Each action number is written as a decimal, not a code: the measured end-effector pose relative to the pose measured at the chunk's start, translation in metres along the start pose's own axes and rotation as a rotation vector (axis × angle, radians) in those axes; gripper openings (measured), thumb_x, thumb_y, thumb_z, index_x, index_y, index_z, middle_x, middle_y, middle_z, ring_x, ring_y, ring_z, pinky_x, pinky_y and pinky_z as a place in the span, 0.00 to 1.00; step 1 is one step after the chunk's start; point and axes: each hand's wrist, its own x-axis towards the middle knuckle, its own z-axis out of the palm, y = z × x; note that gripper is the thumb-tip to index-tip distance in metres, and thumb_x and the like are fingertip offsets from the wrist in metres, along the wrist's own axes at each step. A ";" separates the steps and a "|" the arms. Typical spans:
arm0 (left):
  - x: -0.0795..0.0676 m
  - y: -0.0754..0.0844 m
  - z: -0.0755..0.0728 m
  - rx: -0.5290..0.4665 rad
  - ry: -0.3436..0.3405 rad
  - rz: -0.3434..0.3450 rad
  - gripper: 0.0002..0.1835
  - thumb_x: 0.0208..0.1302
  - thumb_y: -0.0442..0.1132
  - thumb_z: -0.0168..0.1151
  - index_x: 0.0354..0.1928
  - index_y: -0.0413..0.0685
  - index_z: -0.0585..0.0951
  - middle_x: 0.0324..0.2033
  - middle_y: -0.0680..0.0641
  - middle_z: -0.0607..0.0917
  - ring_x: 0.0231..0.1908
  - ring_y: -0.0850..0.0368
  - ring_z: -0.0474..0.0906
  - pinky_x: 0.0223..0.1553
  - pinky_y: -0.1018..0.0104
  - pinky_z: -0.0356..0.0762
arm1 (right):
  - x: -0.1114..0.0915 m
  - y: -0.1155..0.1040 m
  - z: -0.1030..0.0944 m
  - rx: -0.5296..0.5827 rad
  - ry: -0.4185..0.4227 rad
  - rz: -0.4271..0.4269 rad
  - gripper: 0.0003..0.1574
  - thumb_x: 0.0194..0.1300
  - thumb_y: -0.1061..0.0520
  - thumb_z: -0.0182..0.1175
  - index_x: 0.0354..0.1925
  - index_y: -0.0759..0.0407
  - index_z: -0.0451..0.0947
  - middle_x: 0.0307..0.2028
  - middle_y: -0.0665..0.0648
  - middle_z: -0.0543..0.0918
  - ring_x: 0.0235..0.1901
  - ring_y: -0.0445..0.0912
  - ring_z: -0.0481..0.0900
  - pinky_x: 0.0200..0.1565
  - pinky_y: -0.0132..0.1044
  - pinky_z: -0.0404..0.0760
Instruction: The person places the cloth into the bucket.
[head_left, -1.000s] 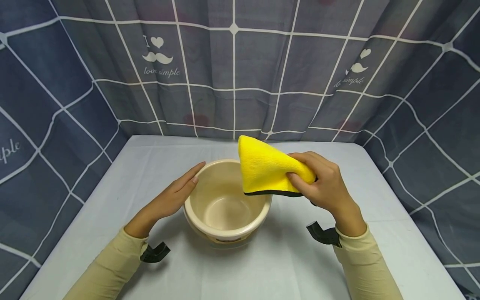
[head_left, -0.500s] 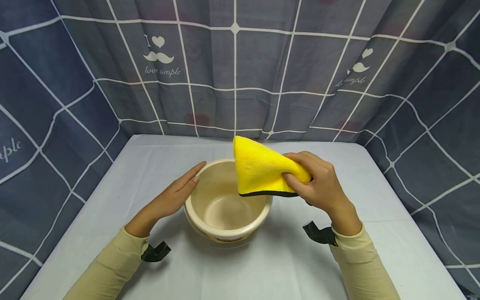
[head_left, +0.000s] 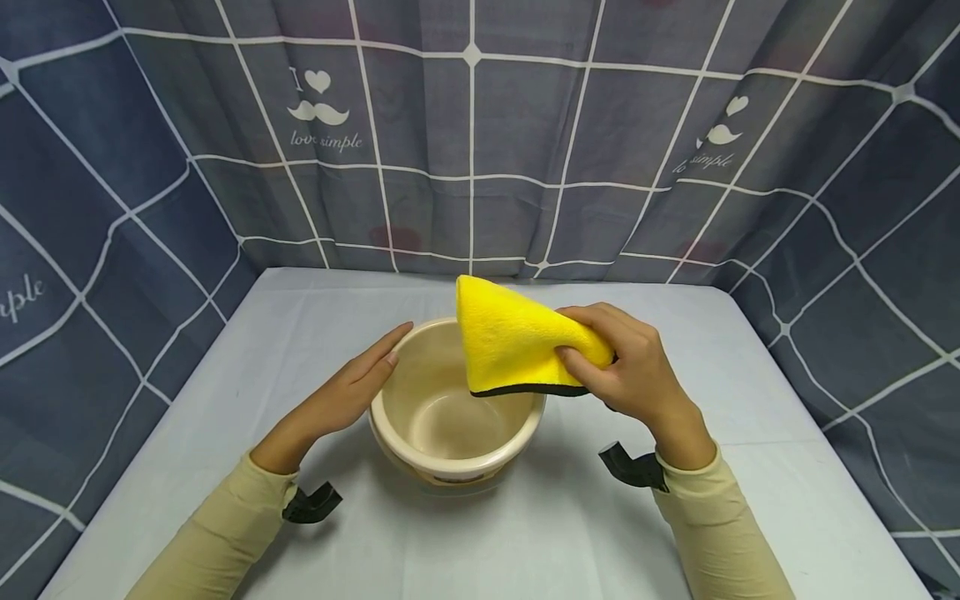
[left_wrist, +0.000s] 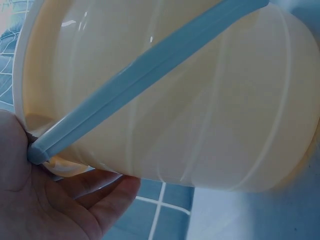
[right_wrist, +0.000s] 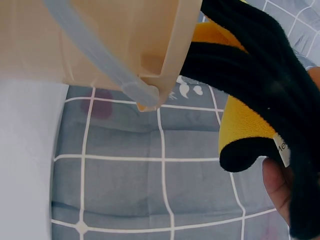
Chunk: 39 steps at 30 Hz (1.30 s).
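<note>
Fingers (head_left: 609,323) and thumb of the right hand (head_left: 637,367) curl round a folded yellow cloth (head_left: 517,342) with black edging, gripping it above the far right part of a beige bucket (head_left: 420,383); the left hand (head_left: 356,383) rests against the bucket's left rim, its fingers nearly straight, gripping nothing. The bucket stands upright on the white surface (head_left: 480,550), its handle (left_wrist: 150,67) slanting across the outer wall, with dark checked curtains (head_left: 517,108) behind
</note>
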 end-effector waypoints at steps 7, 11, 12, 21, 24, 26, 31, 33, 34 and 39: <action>0.000 0.000 0.000 -0.010 -0.003 -0.005 0.28 0.85 0.42 0.36 0.81 0.43 0.52 0.78 0.40 0.55 0.77 0.43 0.47 0.74 0.39 0.46 | 0.001 -0.001 0.005 0.021 -0.011 -0.007 0.21 0.57 0.62 0.69 0.51 0.64 0.84 0.43 0.56 0.87 0.38 0.46 0.81 0.44 0.28 0.77; 0.000 -0.001 0.000 -0.007 -0.004 -0.008 0.28 0.85 0.42 0.36 0.81 0.43 0.52 0.78 0.39 0.54 0.77 0.43 0.47 0.74 0.39 0.46 | 0.002 -0.002 0.009 0.035 -0.009 -0.011 0.20 0.57 0.61 0.68 0.50 0.63 0.84 0.42 0.55 0.87 0.37 0.46 0.81 0.43 0.28 0.77; 0.000 -0.001 0.000 -0.005 -0.005 -0.009 0.29 0.85 0.42 0.36 0.81 0.43 0.52 0.78 0.39 0.54 0.77 0.43 0.47 0.74 0.39 0.45 | 0.002 -0.002 0.010 0.038 -0.007 -0.013 0.20 0.57 0.61 0.68 0.50 0.63 0.84 0.42 0.55 0.87 0.37 0.46 0.81 0.43 0.28 0.77; 0.000 -0.001 0.000 -0.009 -0.004 -0.009 0.29 0.85 0.42 0.36 0.81 0.42 0.52 0.78 0.39 0.54 0.77 0.44 0.47 0.74 0.39 0.45 | 0.003 -0.002 0.017 0.053 -0.004 -0.025 0.19 0.59 0.59 0.67 0.49 0.62 0.84 0.42 0.54 0.87 0.39 0.46 0.82 0.45 0.29 0.78; 0.000 0.000 0.000 -0.011 -0.006 -0.010 0.29 0.85 0.42 0.36 0.81 0.43 0.51 0.78 0.39 0.54 0.77 0.44 0.47 0.74 0.40 0.45 | 0.002 -0.002 0.019 0.058 -0.010 -0.010 0.19 0.57 0.61 0.67 0.49 0.62 0.84 0.42 0.55 0.87 0.38 0.47 0.82 0.44 0.28 0.77; -0.001 0.000 0.000 -0.011 -0.008 -0.013 0.29 0.85 0.42 0.36 0.81 0.43 0.51 0.78 0.39 0.54 0.77 0.44 0.47 0.74 0.39 0.46 | 0.001 -0.003 0.019 0.062 -0.017 0.003 0.20 0.56 0.62 0.68 0.49 0.62 0.85 0.42 0.56 0.87 0.38 0.47 0.82 0.44 0.28 0.77; -0.001 0.000 0.000 -0.009 -0.006 -0.015 0.29 0.85 0.42 0.36 0.81 0.42 0.51 0.78 0.39 0.54 0.77 0.43 0.47 0.74 0.39 0.46 | 0.001 -0.005 0.022 0.070 -0.027 0.017 0.20 0.55 0.64 0.68 0.49 0.62 0.85 0.41 0.56 0.87 0.37 0.47 0.82 0.42 0.29 0.77; 0.000 0.000 0.000 -0.010 -0.004 -0.014 0.29 0.85 0.42 0.36 0.81 0.42 0.51 0.78 0.40 0.54 0.77 0.43 0.47 0.74 0.39 0.46 | 0.001 -0.005 0.022 0.069 -0.032 0.020 0.20 0.55 0.64 0.68 0.49 0.62 0.85 0.41 0.56 0.87 0.37 0.47 0.82 0.42 0.29 0.77; 0.000 0.000 0.000 -0.011 -0.004 -0.014 0.29 0.85 0.42 0.36 0.81 0.42 0.51 0.78 0.40 0.54 0.77 0.43 0.47 0.74 0.39 0.46 | 0.002 -0.005 0.023 0.067 -0.035 0.020 0.20 0.55 0.64 0.68 0.49 0.62 0.85 0.41 0.56 0.87 0.37 0.47 0.82 0.42 0.30 0.77; 0.000 -0.001 0.001 -0.016 -0.003 -0.015 0.29 0.85 0.42 0.36 0.81 0.42 0.51 0.78 0.40 0.54 0.77 0.43 0.47 0.74 0.39 0.46 | 0.003 -0.005 0.024 0.058 -0.045 0.009 0.21 0.55 0.64 0.68 0.49 0.63 0.85 0.41 0.56 0.87 0.37 0.47 0.82 0.42 0.31 0.78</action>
